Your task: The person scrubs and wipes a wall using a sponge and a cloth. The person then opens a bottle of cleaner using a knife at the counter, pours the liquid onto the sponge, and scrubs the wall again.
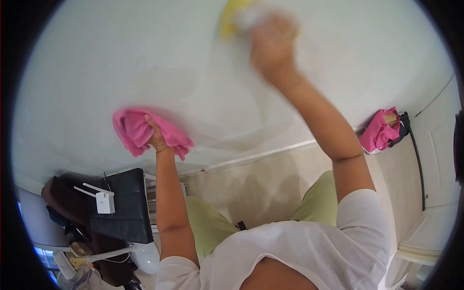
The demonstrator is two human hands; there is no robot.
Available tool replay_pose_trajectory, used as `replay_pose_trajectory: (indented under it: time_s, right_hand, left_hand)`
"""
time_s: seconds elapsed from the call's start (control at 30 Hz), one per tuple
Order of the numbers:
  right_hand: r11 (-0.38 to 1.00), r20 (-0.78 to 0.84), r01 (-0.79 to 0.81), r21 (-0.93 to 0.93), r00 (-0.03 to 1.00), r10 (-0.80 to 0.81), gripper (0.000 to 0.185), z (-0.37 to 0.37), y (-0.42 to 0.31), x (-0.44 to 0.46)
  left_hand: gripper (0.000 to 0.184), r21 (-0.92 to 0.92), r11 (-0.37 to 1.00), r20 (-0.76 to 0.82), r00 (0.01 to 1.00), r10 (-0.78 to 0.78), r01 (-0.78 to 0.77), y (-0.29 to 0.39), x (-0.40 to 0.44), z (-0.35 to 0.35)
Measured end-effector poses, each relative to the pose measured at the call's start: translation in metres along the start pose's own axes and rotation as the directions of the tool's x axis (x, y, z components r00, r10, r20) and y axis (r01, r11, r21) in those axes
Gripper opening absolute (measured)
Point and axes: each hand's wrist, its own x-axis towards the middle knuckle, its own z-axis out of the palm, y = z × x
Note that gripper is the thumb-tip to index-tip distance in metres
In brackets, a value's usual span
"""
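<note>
In the head view, the left hand (155, 137) is grasping a pink cloth (131, 126) and is holding it against the pale wall (188, 77). The cloth is lying mostly up and to the left of the hand, with one corner hanging down on its right; its long axis is slanting from upper left to lower right, across the line of the forearm. The left hand is the nearer one to it, gathering it near its lower middle. The right hand (273, 52) is reaching higher up the wall, well apart from the cloth. It is appearing blurred, yet seems to be clutching a yellow item (234, 19) with a whitish part nearest the hand. This item is sitting at the top edge of the view, just up and to the left of the right hand; its exact shape and the finger positions are too smeared to tell.

The cloth is looking soft and thick, bunching into folds, its edges appearing wavy. The yellow item is showing bright color but no clear outline.

Below, the wall is meeting a light floor (241, 195). A white router (105, 203) is resting on a black seat (126, 220) at lower left, and a pink bag (377, 133) is standing by the wall at right.
</note>
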Motion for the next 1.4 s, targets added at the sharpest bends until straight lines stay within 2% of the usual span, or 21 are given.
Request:
replay_pose_trajectory:
  time_s: [0.03, 0.1, 0.13, 0.17, 0.23, 0.27, 0.3, 0.37, 0.43, 0.5, 0.57, 0.6, 0.67, 0.7, 0.8, 1.03, 1.07, 1.17, 1.23, 1.3, 1.4]
  right_hand:
    - [0.991, -0.174, -0.133, 0.022, 0.975, 0.135, 0.027, -0.012, 0.018, 0.031]
    - [0.987, -0.146, -0.160, -0.016, 0.977, 0.156, 0.026, -0.003, 0.008, 0.002]
    - [0.982, -0.123, -0.182, -0.055, 0.977, 0.174, 0.024, 0.007, -0.002, -0.026]
    - [0.973, -0.104, -0.205, -0.104, 0.975, 0.194, 0.023, 0.017, -0.012, -0.057]
    - [0.959, 0.116, -0.080, 0.272, 0.992, 0.050, 0.022, 0.020, -0.056, -0.150]
    - [0.944, 0.274, -0.037, 0.327, 0.960, -0.058, 0.018, 0.005, -0.062, -0.176]
    - [0.953, 0.281, -0.053, 0.298, 0.959, -0.035, 0.018, -0.007, -0.050, -0.191]
    - [0.907, 0.313, 0.091, 0.411, 0.921, -0.234, 0.017, -0.023, -0.023, -0.208]
    - [0.940, 0.178, 0.105, 0.324, 0.969, -0.169, 0.029, -0.033, 0.026, -0.177]
    - [0.998, 0.076, -0.039, 0.046, 0.996, 0.036, 0.026, -0.046, 0.065, -0.124]
    - [0.967, -0.167, -0.250, -0.043, 0.956, 0.240, 0.031, -0.064, 0.092, -0.072]
    - [0.965, -0.164, -0.256, -0.050, 0.956, 0.245, 0.031, -0.061, 0.086, -0.081]
    - [0.868, -0.226, -0.495, -0.048, 0.851, 0.473, 0.038, -0.041, 0.050, -0.120]
    - [0.886, -0.194, -0.457, -0.079, 0.879, 0.436, 0.039, -0.025, 0.023, -0.163]
    - [0.908, 0.171, -0.403, 0.116, 0.909, 0.381, 0.036, -0.026, -0.033, -0.248]
    - [0.883, -0.183, -0.469, 0.001, 0.868, 0.461, 0.038, -0.060, 0.035, -0.154]
    - [0.811, -0.116, -0.586, 0.014, 0.804, 0.583, 0.040, -0.065, 0.017, -0.165]
    - [0.761, 0.019, -0.633, 0.140, 0.770, 0.638, 0.039, -0.059, -0.023, -0.227]
    - [0.756, 0.057, -0.646, 0.108, 0.763, 0.644, 0.037, -0.069, -0.008, -0.195]
    - [0.817, -0.122, -0.560, 0.135, 0.809, 0.575, 0.034, -0.069, 0.018, -0.147]
    - [0.826, -0.193, -0.547, 0.138, 0.803, 0.564, 0.033, -0.068, 0.032, -0.123]
  left_hand:
    - [0.036, -0.002, 1.000, 0.008, 1.000, 0.000, 0.000, 0.013, -0.005, 0.006]
    - [0.034, 0.177, 0.908, 0.228, 0.913, 0.338, -0.381, 0.063, -0.024, 0.028]
    - [0.032, 0.226, 0.778, 0.325, 0.798, 0.507, -0.586, 0.080, -0.030, 0.040]
    - [0.032, 0.200, 0.775, 0.332, 0.786, 0.522, -0.599, 0.101, -0.034, 0.051]
    - [0.030, 0.077, 0.748, 0.361, 0.718, 0.596, -0.659, 0.134, -0.048, 0.069]
    - [0.030, 0.058, 0.797, 0.369, 0.755, 0.543, -0.601, 0.120, -0.046, 0.074]
    - [0.030, 0.031, 0.795, 0.388, 0.740, 0.549, -0.606, 0.122, -0.049, 0.074]
    - [0.030, 0.035, 0.834, 0.432, 0.761, 0.484, -0.551, 0.131, -0.047, 0.073]
    - [0.029, 0.081, 0.805, 0.411, 0.755, 0.511, -0.588, 0.121, -0.044, 0.075]
    - [0.029, 0.136, 0.773, 0.397, 0.749, 0.530, -0.619, 0.104, -0.037, 0.074]
    - [0.029, 0.219, 0.760, 0.381, 0.770, 0.511, -0.612, 0.088, -0.031, 0.071]
    - [0.029, 0.182, 0.778, 0.358, 0.778, 0.517, -0.601, 0.101, -0.038, 0.073]
    - [0.031, 0.187, 0.778, 0.363, 0.778, 0.513, -0.600, 0.106, -0.038, 0.074]
    - [0.034, 0.197, 0.778, 0.373, 0.780, 0.503, -0.596, 0.106, -0.041, 0.072]
    - [0.035, 0.189, 0.756, 0.329, 0.766, 0.552, -0.626, 0.100, -0.041, 0.073]
    - [0.028, 0.120, 0.812, 0.377, 0.782, 0.496, -0.572, 0.097, -0.040, 0.070]
    - [0.028, 0.136, 0.800, 0.364, 0.780, 0.508, -0.585, 0.097, -0.040, 0.069]
    - [0.028, 0.117, 0.798, 0.321, 0.783, 0.532, -0.591, 0.100, -0.042, 0.075]
    - [0.028, 0.093, 0.806, 0.312, 0.786, 0.534, -0.584, 0.100, -0.043, 0.074]
    - [0.031, 0.055, 0.794, 0.291, 0.771, 0.567, -0.605, 0.099, -0.042, 0.078]
    - [0.032, 0.121, 0.808, 0.347, 0.787, 0.509, -0.576, 0.092, -0.040, 0.070]
